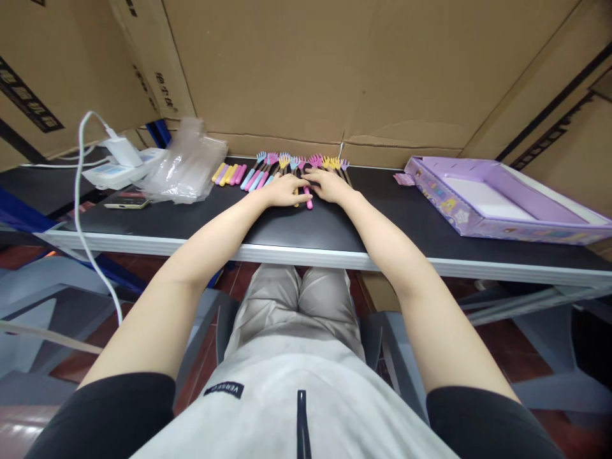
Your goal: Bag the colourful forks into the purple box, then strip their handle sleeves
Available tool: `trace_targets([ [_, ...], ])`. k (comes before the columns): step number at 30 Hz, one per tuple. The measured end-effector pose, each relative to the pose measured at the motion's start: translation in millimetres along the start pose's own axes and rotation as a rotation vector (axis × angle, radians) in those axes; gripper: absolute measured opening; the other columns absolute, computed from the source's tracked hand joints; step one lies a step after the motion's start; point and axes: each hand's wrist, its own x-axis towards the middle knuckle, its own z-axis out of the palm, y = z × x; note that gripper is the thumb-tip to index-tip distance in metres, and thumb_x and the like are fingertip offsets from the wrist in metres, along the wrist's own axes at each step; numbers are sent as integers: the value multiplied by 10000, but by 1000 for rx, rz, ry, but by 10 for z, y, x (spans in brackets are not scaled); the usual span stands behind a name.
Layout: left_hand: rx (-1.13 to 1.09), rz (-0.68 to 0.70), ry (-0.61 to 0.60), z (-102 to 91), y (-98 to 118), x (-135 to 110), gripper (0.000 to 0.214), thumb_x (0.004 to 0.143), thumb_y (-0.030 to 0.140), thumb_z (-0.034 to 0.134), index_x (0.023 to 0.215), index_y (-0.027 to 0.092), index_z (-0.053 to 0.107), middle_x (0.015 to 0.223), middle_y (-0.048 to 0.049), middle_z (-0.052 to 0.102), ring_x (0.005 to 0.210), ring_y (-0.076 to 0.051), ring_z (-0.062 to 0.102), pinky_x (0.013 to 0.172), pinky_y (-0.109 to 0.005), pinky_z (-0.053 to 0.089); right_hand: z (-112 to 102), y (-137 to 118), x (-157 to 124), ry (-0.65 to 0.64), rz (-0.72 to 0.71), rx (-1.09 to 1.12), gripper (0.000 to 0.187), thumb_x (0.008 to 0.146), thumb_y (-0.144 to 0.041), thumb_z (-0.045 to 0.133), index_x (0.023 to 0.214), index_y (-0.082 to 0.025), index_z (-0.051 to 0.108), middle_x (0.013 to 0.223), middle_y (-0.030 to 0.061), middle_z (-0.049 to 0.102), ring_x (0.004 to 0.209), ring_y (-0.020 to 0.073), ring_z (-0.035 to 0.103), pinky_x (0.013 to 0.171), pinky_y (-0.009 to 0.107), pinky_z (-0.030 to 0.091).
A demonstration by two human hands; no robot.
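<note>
A row of small toy rakes (268, 167) with pink, blue and yellow heads and handles lies at the back of the black table (392, 220). My left hand (285, 190) rests palm down on their handles, fingers curled over them. My right hand (329, 185) lies beside it on the same row, fingers bent onto the handles. A pink handle (308, 203) sticks out between the two hands. What the fingers grip is hidden under them.
Loose coloured handles (229, 173) lie left of the rakes. Clear plastic bags (184, 167), a white charger with cable (122, 152) and a phone (127, 201) sit at the left. A purple box tray (497, 199) stands at the right. Cardboard walls (335, 70) close the back.
</note>
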Motion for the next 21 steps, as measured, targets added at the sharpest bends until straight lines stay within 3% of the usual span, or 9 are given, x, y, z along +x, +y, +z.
trace_targets([
  [5, 43, -68, -58, -61, 48, -23, 675, 1124, 553, 543, 1663, 161, 653, 1485, -181, 831, 1459, -379, 738, 1279, -487, 504, 23, -126, 52, -37, 39, 45, 596, 1066, -62, 535, 1571, -235, 801, 1788, 127, 627, 1706, 326, 552, 1420, 593, 404],
  [9, 76, -156, -83, -67, 61, -19, 645, 1123, 537, 530, 1590, 109, 655, 1550, -227, 776, 1486, -387, 711, 1289, -486, 503, 23, -113, 56, -78, 51, 56, 571, 1107, -87, 515, 1592, -230, 780, 1811, 129, 603, 1704, 305, 553, 1414, 524, 411],
  [13, 52, -191, -74, -34, 13, 8, 580, 1097, 496, 526, 1554, 165, 659, 1577, -197, 763, 1474, -370, 714, 1277, -483, 521, -24, -163, 29, -122, 22, -14, 501, 1106, -97, 508, 1519, -138, 789, 1652, 193, 725, 1544, 323, 684, 1283, 449, 517],
  [21, 72, -200, -38, 49, -70, 75, 500, 1080, 410, 523, 1465, 156, 717, 1525, -225, 787, 1439, -391, 743, 1230, -486, 570, -26, -177, 52, -68, -145, -220, 432, 1084, -71, 452, 1307, -161, 811, 1362, 187, 805, 1340, 319, 743, 1290, 547, 409],
])
